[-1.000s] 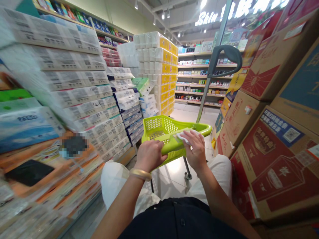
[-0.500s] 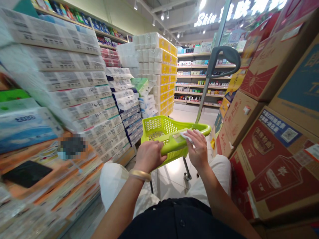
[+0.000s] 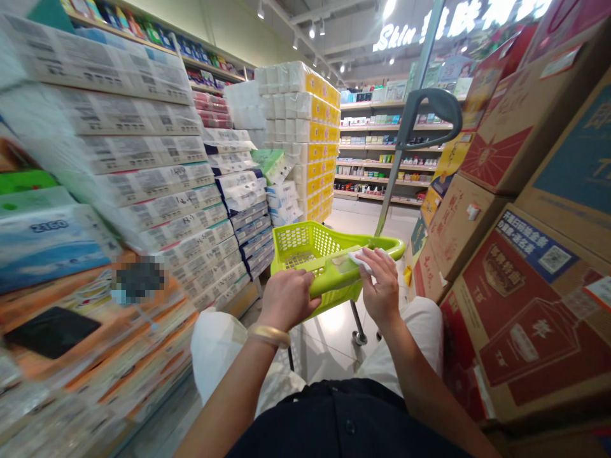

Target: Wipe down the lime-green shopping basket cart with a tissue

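A lime-green shopping basket (image 3: 329,285) on a wheeled metal frame stands in front of my knees, with perforated walls. My left hand (image 3: 289,298), with a gold-coloured bangle at its wrist, is closed around the near rim at the left. Farther right along that rim, my right hand (image 3: 382,286) presses a crumpled white tissue (image 3: 366,259) against the top surface. The tissue lies partly hidden under the fingers, beside a pale label strip (image 3: 340,259) on the rim. A grey loop handle (image 3: 405,121) on a metal pole rises beyond the basket.
Stacked tissue packs (image 3: 157,152) line the left side. A black phone (image 3: 52,332) lies on orange packs there, near a coiled cable (image 3: 93,289). Printed cartons (image 3: 529,305) rise close on the right. Stocked shelves (image 3: 382,164) stand at the back.
My right hand and the tissue have shifted very slightly right along the rim. My left hand keeps its grip, and the basket stays nearly in place.
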{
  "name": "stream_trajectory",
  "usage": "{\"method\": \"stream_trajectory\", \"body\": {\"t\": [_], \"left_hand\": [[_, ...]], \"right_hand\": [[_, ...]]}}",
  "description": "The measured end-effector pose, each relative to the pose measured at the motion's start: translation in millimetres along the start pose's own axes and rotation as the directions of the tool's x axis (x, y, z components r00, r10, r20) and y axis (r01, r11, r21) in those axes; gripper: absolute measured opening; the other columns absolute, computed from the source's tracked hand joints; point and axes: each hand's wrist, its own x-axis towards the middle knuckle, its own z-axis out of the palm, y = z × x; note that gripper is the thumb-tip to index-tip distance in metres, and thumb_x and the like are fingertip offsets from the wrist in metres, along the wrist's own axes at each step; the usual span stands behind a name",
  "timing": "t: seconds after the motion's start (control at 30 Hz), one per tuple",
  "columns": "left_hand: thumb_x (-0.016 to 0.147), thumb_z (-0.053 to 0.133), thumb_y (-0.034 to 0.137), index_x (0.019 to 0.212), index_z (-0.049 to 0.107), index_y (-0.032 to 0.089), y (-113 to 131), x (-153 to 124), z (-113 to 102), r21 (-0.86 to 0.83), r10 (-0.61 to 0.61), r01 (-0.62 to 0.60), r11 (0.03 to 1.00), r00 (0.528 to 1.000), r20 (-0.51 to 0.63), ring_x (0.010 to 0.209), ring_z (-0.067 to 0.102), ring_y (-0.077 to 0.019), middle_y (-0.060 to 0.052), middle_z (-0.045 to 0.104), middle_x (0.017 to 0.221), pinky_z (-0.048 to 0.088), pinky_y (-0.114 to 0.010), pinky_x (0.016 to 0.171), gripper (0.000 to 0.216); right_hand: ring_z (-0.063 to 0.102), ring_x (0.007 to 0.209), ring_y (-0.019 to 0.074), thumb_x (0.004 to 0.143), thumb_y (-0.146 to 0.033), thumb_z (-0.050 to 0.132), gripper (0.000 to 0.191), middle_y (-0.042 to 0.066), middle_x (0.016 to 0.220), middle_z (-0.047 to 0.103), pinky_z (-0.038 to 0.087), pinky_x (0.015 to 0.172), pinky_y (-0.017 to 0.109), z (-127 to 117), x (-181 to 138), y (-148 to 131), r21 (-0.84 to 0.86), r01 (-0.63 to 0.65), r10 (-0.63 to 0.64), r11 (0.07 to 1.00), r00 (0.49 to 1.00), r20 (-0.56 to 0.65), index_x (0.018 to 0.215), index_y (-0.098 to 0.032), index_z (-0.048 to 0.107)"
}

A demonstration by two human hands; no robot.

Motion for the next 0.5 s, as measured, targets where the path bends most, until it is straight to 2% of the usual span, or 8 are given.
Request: {"method": "stream_trajectory", "body": {"t": [0.07, 0.2, 0.27, 0.4, 0.5], "left_hand": [[0.077, 0.062, 0.040, 0.086, 0.069, 0.020, -0.1, 0.1, 0.4, 0.002, 0.002, -0.002, 1.000, 1.000, -0.004, 0.083, 0.067, -0.0260, -0.006, 0.072, 0.087, 0.046, -0.035, 0.070, 0.023], [0.079, 0.061, 0.040, 0.088, 0.069, 0.020, -1.4, -0.5, 1.9, 0.003, 0.011, -0.011, 1.000, 1.000, -0.015, 0.083, 0.067, -0.0262, -0.007, 0.072, 0.087, 0.046, -0.035, 0.071, 0.024], [0.079, 0.061, 0.039, 0.089, 0.069, 0.019, -1.4, -0.8, 2.0, 0.001, 0.009, -0.009, 1.000, 1.000, -0.012, 0.084, 0.067, -0.0261, -0.007, 0.072, 0.086, 0.046, -0.035, 0.071, 0.024], [0.077, 0.063, 0.039, 0.086, 0.069, 0.019, 0.1, -0.5, 0.6, -0.009, -0.004, 0.004, 1.000, 1.000, -0.002, 0.084, 0.066, -0.0257, -0.008, 0.071, 0.086, 0.046, -0.035, 0.072, 0.023], [0.077, 0.063, 0.040, 0.085, 0.069, 0.019, 0.5, -0.1, 0.2, -0.011, -0.004, 0.004, 1.000, 1.000, -0.003, 0.083, 0.067, -0.0258, -0.007, 0.072, 0.086, 0.046, -0.035, 0.071, 0.023]], "right_hand": [[0.054, 0.126, 0.0251, 0.095, -0.023, 0.050, 0.026, 0.004, 0.123, 0.069, 0.029, 0.114, 0.051, 1.0, -6.3, -12.0, 0.017, 0.062, -0.063, 0.998, 0.996, 0.069, 0.113, -0.027, 0.069], [0.054, 0.128, 0.0219, 0.094, -0.019, 0.050, 0.031, 0.002, 0.130, 0.066, 0.024, 0.117, 0.047, 2.0, -15.9, -32.0, 0.100, 0.224, -0.242, 0.969, 0.940, 0.241, 0.118, -0.029, 0.066], [0.055, 0.126, 0.0217, 0.095, -0.020, 0.049, 0.029, 0.002, 0.128, 0.067, 0.027, 0.116, 0.046, 1.1, -12.1, -25.5, 0.085, 0.201, -0.215, 0.976, 0.951, 0.223, 0.117, -0.029, 0.066], [0.057, 0.122, 0.0251, 0.097, -0.025, 0.049, 0.025, 0.006, 0.119, 0.071, 0.033, 0.111, 0.051, -0.8, 1.0, 1.2, 0.016, 0.044, -0.045, 0.999, 0.998, 0.039, 0.110, -0.026, 0.070], [0.055, 0.125, 0.0260, 0.096, -0.025, 0.050, 0.025, 0.006, 0.120, 0.070, 0.033, 0.112, 0.051, 0.0, -1.8, -2.2, 0.024, 0.042, -0.042, 0.999, 0.999, 0.017, 0.111, -0.025, 0.070]]}}
